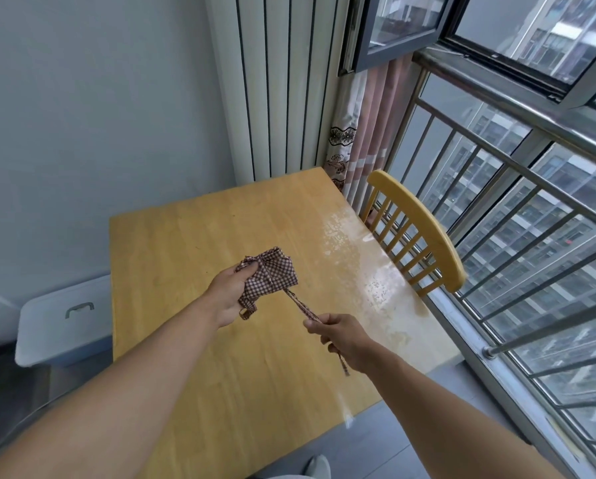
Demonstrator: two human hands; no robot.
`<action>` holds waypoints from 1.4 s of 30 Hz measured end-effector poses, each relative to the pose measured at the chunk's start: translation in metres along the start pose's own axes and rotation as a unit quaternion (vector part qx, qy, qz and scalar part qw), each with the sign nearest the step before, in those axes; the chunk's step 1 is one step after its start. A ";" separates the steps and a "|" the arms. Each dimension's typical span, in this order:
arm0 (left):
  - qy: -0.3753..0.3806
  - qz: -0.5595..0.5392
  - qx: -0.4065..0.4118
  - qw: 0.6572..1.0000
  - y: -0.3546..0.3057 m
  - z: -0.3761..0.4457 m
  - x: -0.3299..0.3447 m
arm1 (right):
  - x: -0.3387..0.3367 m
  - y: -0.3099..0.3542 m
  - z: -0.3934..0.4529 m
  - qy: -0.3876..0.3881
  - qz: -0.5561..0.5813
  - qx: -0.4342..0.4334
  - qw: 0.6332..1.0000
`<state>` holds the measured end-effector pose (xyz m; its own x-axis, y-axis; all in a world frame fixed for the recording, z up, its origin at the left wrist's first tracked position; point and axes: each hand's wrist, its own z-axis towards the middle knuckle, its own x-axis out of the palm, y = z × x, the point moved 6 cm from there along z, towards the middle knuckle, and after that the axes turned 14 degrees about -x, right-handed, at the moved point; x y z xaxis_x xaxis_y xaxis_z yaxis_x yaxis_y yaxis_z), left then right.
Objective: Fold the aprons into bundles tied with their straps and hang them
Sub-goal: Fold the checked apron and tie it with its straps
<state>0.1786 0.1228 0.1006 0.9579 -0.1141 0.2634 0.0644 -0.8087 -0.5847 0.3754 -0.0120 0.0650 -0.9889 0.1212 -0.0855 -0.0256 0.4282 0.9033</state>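
I see a bare wooden tabletop [193, 340] filling the middle of my view, its grain running near to far, with a pale, worn, glossy patch along its right edge. Above it my left hand [229, 293] holds the apron [272, 274], a small brown-checked bundle, off the surface; the grip is wrapped round the bundle's left end. A strap [301, 307] runs taut from the bundle down and right into my right hand [341, 335], whose grip is clenched on it, and the strap's loose end hangs out below that fist. A short loop of strap dangles under the left hand.

To the right of the tabletop stands a yellow wooden chair [424, 233], its slatted back just beside the edge. Beyond it a metal railing [517, 216] lines the window [496, 25], and tall apartment blocks show outside. A folded pink curtain [369, 140] hangs at the far right corner, next to a white ribbed radiator [275, 88] against the far wall. At the left, lower than the tabletop, sits a white bin [61, 323] with a grey handle on its lid. The floor is grey.
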 end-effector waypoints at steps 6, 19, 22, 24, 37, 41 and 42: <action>-0.117 -0.072 0.001 0.991 0.006 0.010 -0.023 | 0.000 0.012 -0.016 -0.025 -0.059 -0.050 0.997; -0.228 0.041 0.071 0.970 0.008 -0.006 -0.031 | 0.020 0.044 -0.026 0.165 -0.193 -0.130 0.958; -0.222 0.272 0.136 0.927 0.005 -0.022 -0.013 | 0.016 0.089 -0.023 0.154 -0.217 -0.185 0.946; -0.178 0.343 0.139 0.912 0.009 -0.027 -0.005 | 0.009 0.120 -0.015 0.110 -0.211 -0.225 0.945; 0.230 0.029 -0.030 0.972 0.031 -0.044 0.030 | -0.009 0.112 0.015 -0.002 -0.163 -0.234 0.958; 0.196 -0.044 -0.047 0.979 0.029 -0.038 0.033 | 0.004 0.086 0.005 -0.006 -0.206 -0.249 0.946; 0.173 -0.055 -0.056 0.982 0.032 -0.035 0.034 | 0.010 0.082 0.003 0.000 -0.237 -0.262 0.935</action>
<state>0.2031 0.0732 0.1175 0.7929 -0.1971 0.5766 0.1116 -0.8832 -0.4554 0.3637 0.0271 0.1364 -0.8482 0.0289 -0.5288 -0.5295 -0.0644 0.8458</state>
